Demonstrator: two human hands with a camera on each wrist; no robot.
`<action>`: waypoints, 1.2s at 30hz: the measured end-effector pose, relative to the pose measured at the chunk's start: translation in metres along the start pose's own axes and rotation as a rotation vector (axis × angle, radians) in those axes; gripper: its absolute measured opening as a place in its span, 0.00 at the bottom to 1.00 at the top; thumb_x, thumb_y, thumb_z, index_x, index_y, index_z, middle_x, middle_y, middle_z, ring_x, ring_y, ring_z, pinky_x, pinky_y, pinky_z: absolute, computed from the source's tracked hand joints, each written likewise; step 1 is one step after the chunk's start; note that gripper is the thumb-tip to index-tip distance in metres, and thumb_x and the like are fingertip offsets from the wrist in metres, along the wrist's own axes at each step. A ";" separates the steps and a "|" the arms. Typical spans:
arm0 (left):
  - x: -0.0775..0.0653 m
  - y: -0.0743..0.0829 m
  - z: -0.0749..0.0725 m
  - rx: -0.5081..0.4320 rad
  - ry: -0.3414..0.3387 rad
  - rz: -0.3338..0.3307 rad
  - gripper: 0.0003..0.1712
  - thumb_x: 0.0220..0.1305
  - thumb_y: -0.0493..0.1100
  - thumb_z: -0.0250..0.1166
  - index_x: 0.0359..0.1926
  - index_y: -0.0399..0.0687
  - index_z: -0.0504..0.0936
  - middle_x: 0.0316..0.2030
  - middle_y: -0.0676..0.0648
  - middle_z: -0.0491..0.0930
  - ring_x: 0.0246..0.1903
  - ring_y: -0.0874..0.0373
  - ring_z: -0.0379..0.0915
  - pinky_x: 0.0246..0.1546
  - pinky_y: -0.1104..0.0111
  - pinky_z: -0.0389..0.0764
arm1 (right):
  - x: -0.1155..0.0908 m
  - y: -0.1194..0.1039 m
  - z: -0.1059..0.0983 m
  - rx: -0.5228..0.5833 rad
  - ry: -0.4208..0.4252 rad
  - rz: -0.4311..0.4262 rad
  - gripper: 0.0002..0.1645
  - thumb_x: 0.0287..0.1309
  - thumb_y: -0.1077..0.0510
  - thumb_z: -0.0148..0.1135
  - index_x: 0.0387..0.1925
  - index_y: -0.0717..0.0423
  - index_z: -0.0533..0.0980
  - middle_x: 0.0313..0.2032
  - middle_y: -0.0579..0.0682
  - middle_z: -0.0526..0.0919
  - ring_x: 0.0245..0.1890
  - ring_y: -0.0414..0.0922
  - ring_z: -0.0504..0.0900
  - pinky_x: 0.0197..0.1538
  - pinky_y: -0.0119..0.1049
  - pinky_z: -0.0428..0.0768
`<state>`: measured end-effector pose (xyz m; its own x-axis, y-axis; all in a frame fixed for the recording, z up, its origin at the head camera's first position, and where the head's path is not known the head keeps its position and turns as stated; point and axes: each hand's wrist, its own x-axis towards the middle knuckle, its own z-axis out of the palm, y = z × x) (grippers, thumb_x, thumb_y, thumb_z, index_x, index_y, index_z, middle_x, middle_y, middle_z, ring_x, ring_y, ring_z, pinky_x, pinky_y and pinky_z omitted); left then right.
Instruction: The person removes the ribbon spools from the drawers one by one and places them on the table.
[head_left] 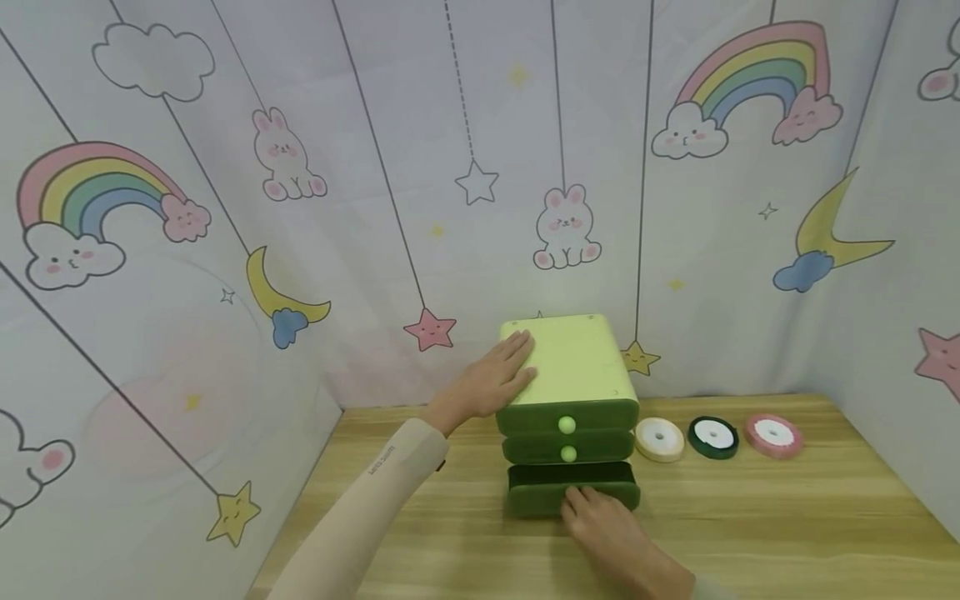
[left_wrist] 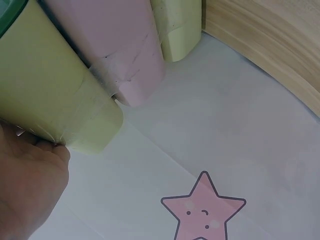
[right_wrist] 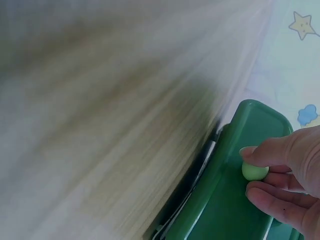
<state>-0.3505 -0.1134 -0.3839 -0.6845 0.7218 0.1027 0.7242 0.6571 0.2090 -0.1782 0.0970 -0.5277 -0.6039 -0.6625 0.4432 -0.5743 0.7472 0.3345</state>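
Observation:
A small drawer cabinet with a pale yellow-green top and dark green drawer fronts stands on the table. My left hand rests on the top's left edge, fingers extended; in the left wrist view it lies against the yellow-green casing, above a pink section. The bottom drawer is pulled partly out, and its dark interior shows. At its front, my right hand pinches the light green round knob between thumb and fingers. The two upper drawers, each with its own knob, are closed.
Right of the cabinet lie three ribbon spools: cream, dark green and pink. A wood-grain table carries everything. Fabric walls with rainbows, bunnies and stars surround the back and sides.

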 end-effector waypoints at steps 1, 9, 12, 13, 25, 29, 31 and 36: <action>0.000 0.000 0.000 0.000 0.001 0.001 0.41 0.85 0.63 0.32 0.85 0.44 0.41 0.86 0.45 0.38 0.86 0.52 0.31 0.87 0.60 0.41 | 0.001 0.001 0.000 0.001 -0.004 0.003 0.12 0.52 0.67 0.78 0.40 0.56 0.88 0.42 0.52 0.87 0.39 0.46 0.88 0.38 0.34 0.89; 0.000 0.001 0.000 -0.007 -0.002 -0.004 0.41 0.85 0.62 0.32 0.85 0.43 0.42 0.86 0.45 0.38 0.86 0.52 0.31 0.87 0.59 0.41 | 0.007 0.007 0.009 0.030 0.005 0.010 0.14 0.48 0.68 0.80 0.39 0.59 0.88 0.40 0.52 0.87 0.39 0.47 0.89 0.38 0.34 0.90; 0.000 0.001 0.001 -0.007 -0.001 -0.006 0.41 0.85 0.62 0.32 0.85 0.44 0.42 0.86 0.45 0.38 0.86 0.52 0.31 0.87 0.59 0.42 | 0.010 0.008 0.014 0.038 0.001 0.017 0.14 0.47 0.68 0.81 0.38 0.59 0.88 0.40 0.52 0.86 0.37 0.46 0.88 0.36 0.33 0.89; -0.001 0.000 0.001 -0.008 0.000 -0.005 0.41 0.85 0.62 0.32 0.85 0.44 0.42 0.86 0.45 0.38 0.86 0.52 0.31 0.87 0.59 0.42 | 0.011 0.009 0.015 0.042 -0.002 0.021 0.15 0.46 0.68 0.81 0.38 0.59 0.88 0.40 0.52 0.86 0.37 0.46 0.88 0.35 0.33 0.89; 0.001 0.000 0.003 -0.063 0.004 -0.019 0.41 0.85 0.64 0.33 0.85 0.46 0.43 0.86 0.47 0.39 0.86 0.53 0.31 0.87 0.59 0.41 | 0.015 0.016 0.029 0.049 -0.028 0.066 0.14 0.46 0.68 0.81 0.36 0.58 0.86 0.41 0.52 0.85 0.32 0.44 0.83 0.28 0.32 0.84; 0.002 -0.001 0.002 -0.080 0.023 -0.021 0.41 0.85 0.64 0.34 0.85 0.45 0.44 0.86 0.47 0.40 0.86 0.52 0.32 0.87 0.59 0.41 | 0.016 0.019 0.031 0.050 -0.029 0.080 0.14 0.46 0.68 0.82 0.37 0.59 0.86 0.41 0.51 0.85 0.33 0.44 0.84 0.31 0.31 0.85; 0.003 -0.001 0.002 -0.088 0.028 -0.028 0.41 0.84 0.64 0.35 0.85 0.46 0.45 0.86 0.47 0.41 0.86 0.53 0.33 0.87 0.59 0.42 | 0.017 0.020 0.031 0.049 -0.036 0.084 0.15 0.46 0.68 0.82 0.37 0.59 0.86 0.42 0.51 0.86 0.34 0.44 0.84 0.32 0.31 0.86; 0.002 -0.001 -0.001 -0.121 0.038 -0.043 0.40 0.84 0.63 0.37 0.85 0.47 0.46 0.86 0.48 0.42 0.86 0.53 0.35 0.87 0.58 0.44 | 0.018 0.021 0.031 0.051 -0.040 0.084 0.14 0.47 0.68 0.81 0.37 0.59 0.86 0.42 0.51 0.85 0.34 0.44 0.84 0.31 0.31 0.85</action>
<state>-0.3527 -0.1125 -0.3831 -0.7187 0.6836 0.1274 0.6807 0.6541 0.3299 -0.2177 0.0990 -0.5386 -0.6721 -0.5996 0.4345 -0.5469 0.7975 0.2545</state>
